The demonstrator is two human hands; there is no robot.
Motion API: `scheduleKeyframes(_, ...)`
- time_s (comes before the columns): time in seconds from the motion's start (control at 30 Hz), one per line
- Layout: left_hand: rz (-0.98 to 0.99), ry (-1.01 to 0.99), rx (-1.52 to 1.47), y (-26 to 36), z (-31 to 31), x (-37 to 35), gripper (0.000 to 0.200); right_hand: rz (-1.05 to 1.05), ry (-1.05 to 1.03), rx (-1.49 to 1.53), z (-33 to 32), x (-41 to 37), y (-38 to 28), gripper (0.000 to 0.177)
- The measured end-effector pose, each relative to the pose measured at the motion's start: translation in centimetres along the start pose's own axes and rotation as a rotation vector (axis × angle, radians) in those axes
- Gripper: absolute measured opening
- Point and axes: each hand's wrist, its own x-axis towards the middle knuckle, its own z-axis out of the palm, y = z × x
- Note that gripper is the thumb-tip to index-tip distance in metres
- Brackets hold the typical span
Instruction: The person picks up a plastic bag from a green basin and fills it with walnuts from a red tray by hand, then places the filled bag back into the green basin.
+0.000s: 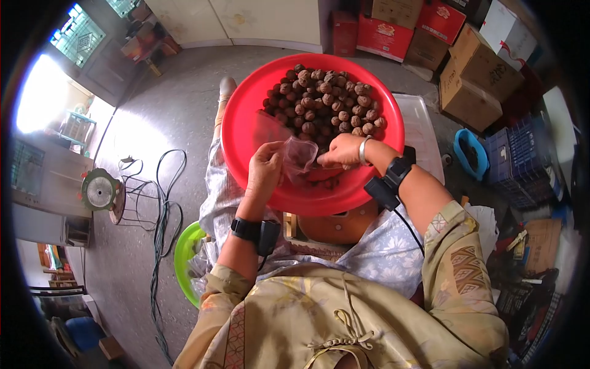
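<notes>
A wide red plastic basin [243, 132] rests over my lap, with a heap of brown walnuts [329, 98] toward its far and right side. My left hand [265, 167] pinches the edge of a clear plastic bag [298, 157] above the near part of the basin. At the bag's other side, my right hand [345, 152] has its fingers curled in, with the thumb and fingertips at the bag's rim. Whether a walnut is also under those fingers is hidden. A few walnuts show dimly behind and below the bag.
Left of my legs sits a green basin [184, 261] with plastic bags in it. Black cables [161, 215] and a small fan [100, 190] are on the floor at left. Cardboard boxes [473, 92], a blue basin [471, 154] and a dark crate [516, 160] stand at right.
</notes>
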Motion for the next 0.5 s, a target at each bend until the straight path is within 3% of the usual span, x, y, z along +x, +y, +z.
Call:
scheduleKeyframes(0.07,0.002,-0.003,0.006,0.1,0.0,-0.1,0.021,-0.059,0.051,0.180,-1.0,0.0,0.7,0.048)
scheduleKeyframes(0.1,0.004,-0.009,0.012,0.2,0.0,-0.2,0.022,0.020,0.035,0.294,-1.6,-0.9,0.4,0.044)
scheduleKeyframes(0.27,-0.020,-0.020,0.035,0.8,0.1,-0.4,0.025,-0.023,0.076,0.494,-3.1,-3.8,-1.7,0.035)
scheduleKeyframes(0.33,-0.015,-0.028,0.033,0.6,0.1,-0.4,0.026,-0.318,0.134,0.657,-2.6,-3.5,-2.7,0.031)
scheduleKeyframes(0.4,-0.002,-0.035,0.032,0.6,0.2,-0.4,0.027,-0.271,0.124,0.688,-2.4,-3.8,-3.1,0.030)
scheduleKeyframes(0.5,-0.032,-0.045,0.056,1.0,0.4,-0.6,0.033,-0.415,0.068,0.673,-1.6,-2.9,-3.8,0.033)
